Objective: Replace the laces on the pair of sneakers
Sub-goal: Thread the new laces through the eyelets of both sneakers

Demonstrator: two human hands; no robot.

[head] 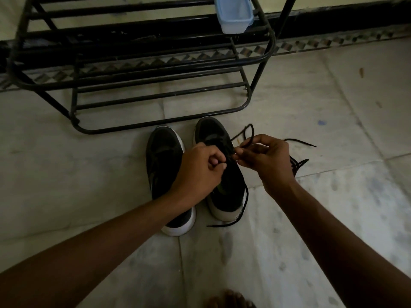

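The right hand point(264, 160) is pinching a black lace point(300, 142) between thumb and forefinger, its other fingers loosely curled, probably lining the tip up with an eyelet. The left hand point(199, 168) is curling its fingers tight just beside that pinch, over the lacing of the sneaker point(222, 187) beneath both hands. It is seemingly steadying the flap, though what it grips is hidden. The lace is looping just beyond the right hand and trailing to its outer side, keeping slack free. The other sneaker point(163, 161) is sitting under the left wrist, toes toward the shoe rack point(155, 127).
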